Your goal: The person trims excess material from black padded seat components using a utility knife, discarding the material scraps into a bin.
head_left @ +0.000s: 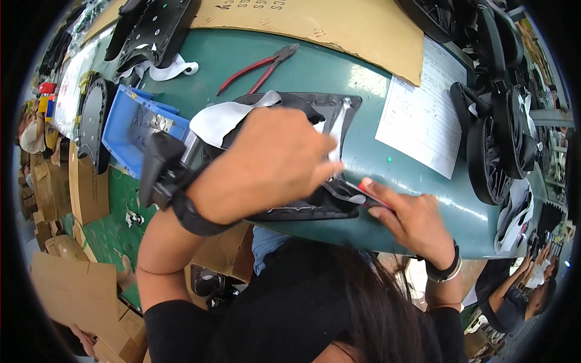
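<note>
A black padded piece (315,212) with stapled-looking edges and a white fabric band (221,121) lies on the green worktable in front of me. My left hand (275,157) reaches across it with curled fingers, closed near a thin white strip (338,130); what the fingertips pinch is hidden. My right hand (414,218) grips a slim red-handled tool (376,193) at the near right of the piece. The tool points left toward my left fingertips, and its kind is unclear.
Red-handled pliers (260,69) lie beyond the piece. A blue bin (124,139) stands to the left. Written paper (423,109) and cardboard (308,24) cover the far side. More black padded parts (490,151) are piled at the right, with others (151,33) at the far left.
</note>
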`<control>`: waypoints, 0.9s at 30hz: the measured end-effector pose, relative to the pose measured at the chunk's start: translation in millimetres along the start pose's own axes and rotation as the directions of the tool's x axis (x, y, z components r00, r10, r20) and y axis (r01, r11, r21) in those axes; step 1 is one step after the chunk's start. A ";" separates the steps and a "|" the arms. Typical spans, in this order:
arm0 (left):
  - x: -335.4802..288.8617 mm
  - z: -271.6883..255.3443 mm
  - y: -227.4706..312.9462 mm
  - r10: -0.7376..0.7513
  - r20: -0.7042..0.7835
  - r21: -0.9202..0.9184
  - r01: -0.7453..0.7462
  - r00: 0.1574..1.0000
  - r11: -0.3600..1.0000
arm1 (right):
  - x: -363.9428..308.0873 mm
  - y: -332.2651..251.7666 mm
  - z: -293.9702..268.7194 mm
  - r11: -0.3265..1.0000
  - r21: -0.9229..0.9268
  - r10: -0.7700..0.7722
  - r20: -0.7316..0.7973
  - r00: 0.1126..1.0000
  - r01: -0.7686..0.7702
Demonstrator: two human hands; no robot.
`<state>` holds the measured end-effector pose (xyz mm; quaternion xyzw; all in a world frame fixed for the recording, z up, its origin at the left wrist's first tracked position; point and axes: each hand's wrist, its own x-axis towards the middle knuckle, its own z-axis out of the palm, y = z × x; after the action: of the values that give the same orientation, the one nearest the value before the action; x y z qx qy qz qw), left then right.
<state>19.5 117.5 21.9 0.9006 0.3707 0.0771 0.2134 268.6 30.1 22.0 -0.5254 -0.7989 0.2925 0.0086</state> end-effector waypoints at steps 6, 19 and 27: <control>-1.7 48.6 -17.2 0.163 -0.279 -0.382 -0.265 0.946 0.885 | -0.3 -2.8 8.2 0.998 0.047 0.038 0.043 0.998 -0.040; -12.1 24.7 -33.2 0.117 -0.380 0.009 -0.123 0.918 0.992 | -44.0 -22.6 36.5 0.986 -0.032 0.150 -0.222 0.964 -0.161; -47.0 6.2 12.2 0.164 0.003 -0.089 -0.163 0.986 0.983 | -14.6 9.0 -4.8 0.982 -0.187 -0.006 -0.027 1.000 0.001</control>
<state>-4.4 74.8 22.7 0.9180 0.2905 0.1060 0.2482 284.3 22.5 26.0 -0.5263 -0.8237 0.2088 -0.0293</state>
